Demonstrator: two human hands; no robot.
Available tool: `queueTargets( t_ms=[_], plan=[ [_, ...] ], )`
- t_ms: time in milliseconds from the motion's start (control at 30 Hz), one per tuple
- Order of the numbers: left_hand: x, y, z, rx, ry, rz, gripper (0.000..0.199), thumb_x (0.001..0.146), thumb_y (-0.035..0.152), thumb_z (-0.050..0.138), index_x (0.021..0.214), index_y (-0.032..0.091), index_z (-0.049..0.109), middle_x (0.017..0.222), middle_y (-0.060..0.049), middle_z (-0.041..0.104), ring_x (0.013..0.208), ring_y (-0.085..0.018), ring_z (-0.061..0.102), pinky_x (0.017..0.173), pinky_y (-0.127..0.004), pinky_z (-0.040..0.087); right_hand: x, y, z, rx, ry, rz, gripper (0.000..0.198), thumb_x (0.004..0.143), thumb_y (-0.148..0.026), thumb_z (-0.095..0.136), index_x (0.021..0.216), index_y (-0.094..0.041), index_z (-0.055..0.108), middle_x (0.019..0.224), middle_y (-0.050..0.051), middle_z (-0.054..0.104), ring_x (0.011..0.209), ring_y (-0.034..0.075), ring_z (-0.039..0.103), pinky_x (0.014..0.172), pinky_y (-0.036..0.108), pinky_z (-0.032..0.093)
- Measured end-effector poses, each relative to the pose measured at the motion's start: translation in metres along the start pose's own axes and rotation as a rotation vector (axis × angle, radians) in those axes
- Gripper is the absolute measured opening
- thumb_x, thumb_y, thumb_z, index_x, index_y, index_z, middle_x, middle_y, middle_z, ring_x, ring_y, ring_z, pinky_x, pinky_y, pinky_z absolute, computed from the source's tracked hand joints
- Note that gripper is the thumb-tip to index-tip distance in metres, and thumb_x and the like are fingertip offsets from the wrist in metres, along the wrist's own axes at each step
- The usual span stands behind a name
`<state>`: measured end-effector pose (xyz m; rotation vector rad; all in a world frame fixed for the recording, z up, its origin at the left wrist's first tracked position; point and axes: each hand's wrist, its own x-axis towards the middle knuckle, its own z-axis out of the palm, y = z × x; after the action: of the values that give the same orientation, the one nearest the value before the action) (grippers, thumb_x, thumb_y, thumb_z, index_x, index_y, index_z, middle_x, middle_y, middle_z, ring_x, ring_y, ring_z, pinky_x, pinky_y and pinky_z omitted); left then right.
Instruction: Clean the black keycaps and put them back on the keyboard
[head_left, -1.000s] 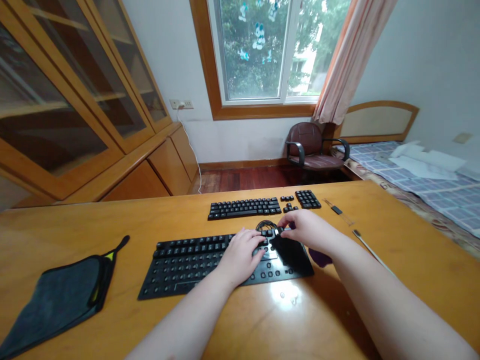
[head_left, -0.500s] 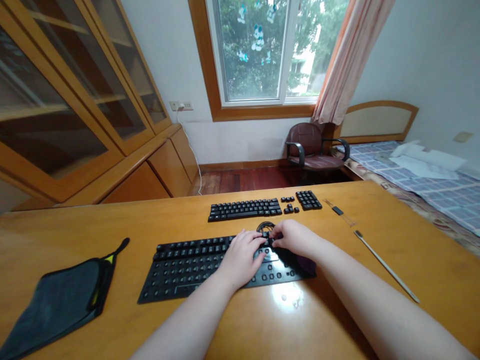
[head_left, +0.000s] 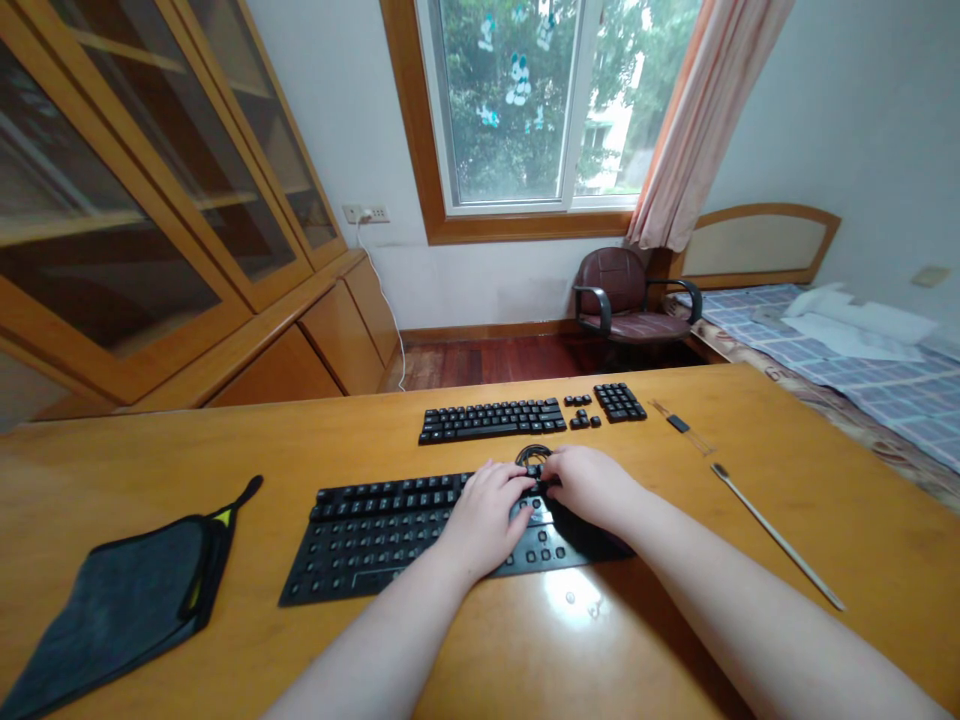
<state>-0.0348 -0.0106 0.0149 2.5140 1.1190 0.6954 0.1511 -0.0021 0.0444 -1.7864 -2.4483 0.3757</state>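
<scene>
A black keyboard [head_left: 352, 545] lies on the desk, keycaps on its upper rows and bare switches below. My left hand [head_left: 487, 515] rests on its middle-right part, fingers stretched out over the upper rows. At the top edge, right of the left fingertips, my right hand [head_left: 589, 485] bends its fingers together around a black keycap; the grip is partly hidden. Behind the keyboard is a coiled cable [head_left: 535, 455]. Farther back, loose keycaps [head_left: 491, 420] stand in keyboard order, with small clusters and a number-pad block [head_left: 619, 402] to their right.
On the left lies a dark cloth pouch [head_left: 142, 590] with a strap. A thin brush [head_left: 780, 535] and a wire keycap puller [head_left: 678, 424] are on the right. Beyond the desk [head_left: 337, 440] stand a chair [head_left: 619, 290], a bed and a glass-door cabinet.
The right hand has shifted slightly over the top of the keyboard, its fingers more curled in. My left hand stays in place. The whole view has moved a little.
</scene>
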Motion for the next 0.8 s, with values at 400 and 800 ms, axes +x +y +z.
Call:
queueTargets(
  t_ms=[400,800],
  plan=[
    [-0.001,0.002,-0.002,0.034,-0.05,0.041,0.038,0.079,0.029,0.058,0.117,0.031,0.055,0.124,-0.004,0.053,0.116,-0.025,0.046,0.104,-0.051,0.03,0.006,0.006,0.001,0.127,-0.024,0.13,0.015,0.062,-0.023,0.068,0.076,-0.025,0.07,0.079,0.002,0.069,0.075,0.02,0.062,0.06,0.025,0.041],
    [-0.002,-0.001,0.0,0.07,-0.079,0.048,0.038,0.08,0.032,0.058,0.117,0.034,0.056,0.13,-0.004,0.049,0.12,-0.026,0.042,0.104,-0.053,0.029,0.012,0.017,0.002,0.198,-0.061,0.061,0.016,0.066,-0.018,0.063,0.076,-0.024,0.074,0.081,0.002,0.071,0.078,0.018,0.063,0.067,0.024,0.043]
  ],
)
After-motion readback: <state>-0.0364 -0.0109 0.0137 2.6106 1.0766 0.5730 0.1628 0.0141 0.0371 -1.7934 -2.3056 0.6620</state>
